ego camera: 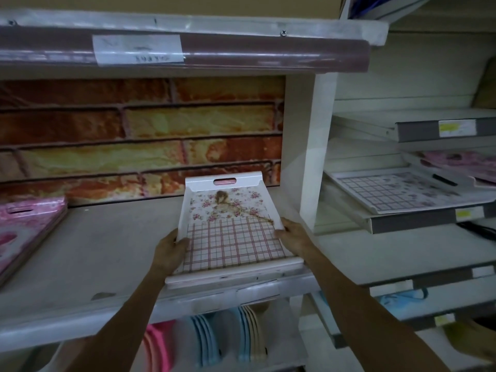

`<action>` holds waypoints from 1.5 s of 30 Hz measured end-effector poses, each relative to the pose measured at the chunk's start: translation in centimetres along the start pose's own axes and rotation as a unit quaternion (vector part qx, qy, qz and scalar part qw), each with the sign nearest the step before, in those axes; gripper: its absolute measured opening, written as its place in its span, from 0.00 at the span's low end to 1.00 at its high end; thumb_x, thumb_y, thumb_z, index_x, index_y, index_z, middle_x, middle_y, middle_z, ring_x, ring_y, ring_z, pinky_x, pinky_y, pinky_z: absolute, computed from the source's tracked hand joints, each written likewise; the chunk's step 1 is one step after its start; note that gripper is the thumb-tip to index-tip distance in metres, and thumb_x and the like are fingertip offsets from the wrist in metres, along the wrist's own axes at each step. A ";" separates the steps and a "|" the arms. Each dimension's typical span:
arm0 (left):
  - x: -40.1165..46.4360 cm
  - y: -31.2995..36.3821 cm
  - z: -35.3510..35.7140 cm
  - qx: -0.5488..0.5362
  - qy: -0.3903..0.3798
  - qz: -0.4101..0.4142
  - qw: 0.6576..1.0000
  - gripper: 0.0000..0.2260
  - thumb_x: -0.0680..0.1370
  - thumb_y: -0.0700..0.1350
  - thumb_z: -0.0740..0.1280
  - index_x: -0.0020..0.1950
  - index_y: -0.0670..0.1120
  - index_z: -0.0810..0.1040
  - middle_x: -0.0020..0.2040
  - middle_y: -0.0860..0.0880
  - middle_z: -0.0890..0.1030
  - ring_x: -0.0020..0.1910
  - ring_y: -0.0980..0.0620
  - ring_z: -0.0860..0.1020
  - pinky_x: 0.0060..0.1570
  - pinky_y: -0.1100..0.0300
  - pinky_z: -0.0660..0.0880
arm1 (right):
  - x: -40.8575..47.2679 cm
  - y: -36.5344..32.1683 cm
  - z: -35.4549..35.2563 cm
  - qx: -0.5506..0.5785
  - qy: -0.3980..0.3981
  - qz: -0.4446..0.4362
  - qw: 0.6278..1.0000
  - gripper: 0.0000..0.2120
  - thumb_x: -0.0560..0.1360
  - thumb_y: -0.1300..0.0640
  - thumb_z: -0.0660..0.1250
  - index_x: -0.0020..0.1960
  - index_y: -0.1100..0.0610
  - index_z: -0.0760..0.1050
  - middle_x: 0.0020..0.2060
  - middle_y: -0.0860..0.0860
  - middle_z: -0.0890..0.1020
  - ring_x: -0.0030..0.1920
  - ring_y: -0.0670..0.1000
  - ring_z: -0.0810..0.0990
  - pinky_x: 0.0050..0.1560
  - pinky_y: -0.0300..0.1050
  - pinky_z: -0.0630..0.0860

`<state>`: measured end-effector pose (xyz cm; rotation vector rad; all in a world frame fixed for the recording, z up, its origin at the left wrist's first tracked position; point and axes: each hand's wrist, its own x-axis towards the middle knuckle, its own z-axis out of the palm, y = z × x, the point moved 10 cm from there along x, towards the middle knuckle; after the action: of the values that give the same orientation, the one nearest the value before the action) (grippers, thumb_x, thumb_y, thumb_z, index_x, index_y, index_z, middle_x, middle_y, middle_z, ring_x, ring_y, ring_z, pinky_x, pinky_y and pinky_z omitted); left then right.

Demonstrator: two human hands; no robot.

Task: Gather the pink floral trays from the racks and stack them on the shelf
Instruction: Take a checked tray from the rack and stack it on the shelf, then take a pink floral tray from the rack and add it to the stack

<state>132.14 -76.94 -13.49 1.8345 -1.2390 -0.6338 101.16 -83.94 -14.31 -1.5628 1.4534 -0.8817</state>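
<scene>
A white tray with pink flowers and a pink grid [228, 226] lies on the grey shelf [102, 251], its slotted handle toward the brick-pattern back wall and its near end over the shelf's front edge. It rests on top of at least one more tray, whose rim shows beneath it. My left hand [171, 248] grips its left rim and my right hand [292, 237] grips its right rim. Another floral grid tray [397, 191] sits on the sloped rack to the right, with a pink one [461, 163] behind it.
A stack of darker pink trays [24, 232] lies at the shelf's left end. A shelf lip with a paper label [138, 48] hangs overhead. A white upright post [311, 157] divides the shelf from the right racks. Coloured plates [228, 336] stand below.
</scene>
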 end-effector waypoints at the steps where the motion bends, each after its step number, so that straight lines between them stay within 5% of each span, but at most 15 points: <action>1: 0.1 -0.1 0.0 0.005 0.001 0.000 1.000 0.19 0.80 0.40 0.61 0.71 0.41 0.71 0.65 0.39 0.77 0.61 0.39 0.76 0.59 0.53 0.71 | 0.1 0.1 0.1 -0.006 -0.003 0.000 1.000 0.17 0.79 0.61 0.60 0.67 0.54 0.74 0.61 0.54 0.80 0.54 0.52 0.79 0.53 0.41 0.74; 13: 0.1 0.4 -0.1 0.070 -0.023 -0.006 0.997 0.18 0.79 0.43 0.63 0.69 0.40 0.71 0.65 0.40 0.77 0.63 0.40 0.76 0.63 0.50 0.71 | 0.1 0.1 -0.5 -0.041 -0.001 0.012 0.999 0.22 0.78 0.57 0.65 0.70 0.58 0.66 0.62 0.57 0.79 0.54 0.53 0.78 0.55 0.42 0.74; 18: -1.4 3.1 -3.4 0.019 0.093 0.082 0.992 0.14 0.80 0.40 0.62 0.65 0.42 0.76 0.63 0.43 0.78 0.57 0.41 0.78 0.58 0.48 0.74 | -1.0 -1.0 -3.9 -0.047 0.062 -0.023 0.997 0.19 0.79 0.57 0.65 0.68 0.58 0.70 0.61 0.56 0.79 0.60 0.56 0.79 0.61 0.44 0.75; 21: -2.9 5.3 -4.0 -0.047 0.117 0.134 0.983 0.10 0.81 0.41 0.62 0.59 0.45 0.80 0.59 0.46 0.81 0.54 0.44 0.79 0.56 0.50 0.74 | -2.3 -2.6 -7.3 -0.038 0.106 -0.079 0.990 0.13 0.78 0.59 0.65 0.62 0.58 0.75 0.53 0.53 0.81 0.53 0.51 0.80 0.46 0.30 0.76; 23: -3.8 7.2 -3.1 -0.091 0.100 0.157 0.978 0.09 0.80 0.41 0.62 0.57 0.46 0.80 0.56 0.45 0.82 0.52 0.44 0.80 0.54 0.52 0.76 | -3.6 -4.2 -9.9 -0.027 0.134 -0.118 0.984 0.10 0.78 0.60 0.66 0.59 0.58 0.77 0.48 0.53 0.82 0.48 0.50 0.80 0.38 0.23 0.73; 27: -5.8 12.0 0.6 -0.142 0.053 0.204 0.967 0.08 0.81 0.40 0.62 0.55 0.44 0.80 0.51 0.45 0.83 0.48 0.45 0.82 0.51 0.55 0.75 | -6.6 -7.3 -16.1 0.008 0.192 -0.178 0.965 0.05 0.78 0.59 0.67 0.53 0.57 0.79 0.42 0.55 0.84 0.44 0.49 0.81 0.40 0.25 0.73; 32: -8.4 18.1 6.9 -0.164 0.002 0.256 0.953 0.09 0.82 0.40 0.61 0.54 0.46 0.80 0.47 0.49 0.82 0.42 0.56 0.82 0.41 0.74 0.76 | -10.3 -9.0 -24.2 0.027 0.236 -0.234 0.943 0.07 0.76 0.56 0.67 0.44 0.44 0.78 0.40 0.49 0.85 0.44 0.49 0.84 0.49 0.45 0.80; 38: -11.5 25.1 15.6 -0.213 -0.086 0.274 0.934 0.10 0.81 0.37 0.61 0.52 0.48 0.80 0.42 0.49 0.83 0.38 0.54 0.81 0.37 0.69 0.77 | -14.9 -7.9 -33.5 0.031 0.272 -0.259 0.926 0.08 0.78 0.58 0.66 0.46 0.45 0.78 0.39 0.49 0.85 0.43 0.50 0.83 0.45 0.46 0.80; 45: -14.6 31.7 25.8 -0.269 -0.162 0.260 0.913 0.10 0.81 0.36 0.61 0.52 0.47 0.81 0.43 0.45 0.84 0.42 0.43 0.82 0.46 0.53 0.80 | -18.6 -3.7 -44.0 0.016 0.309 -0.257 0.916 0.04 0.78 0.59 0.65 0.49 0.54 0.79 0.39 0.49 0.85 0.43 0.47 0.84 0.44 0.42 0.80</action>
<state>90.52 -78.25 -1.36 0.9137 -1.5048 -0.8829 61.53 -69.73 8.51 -1.7624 1.4282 -1.8316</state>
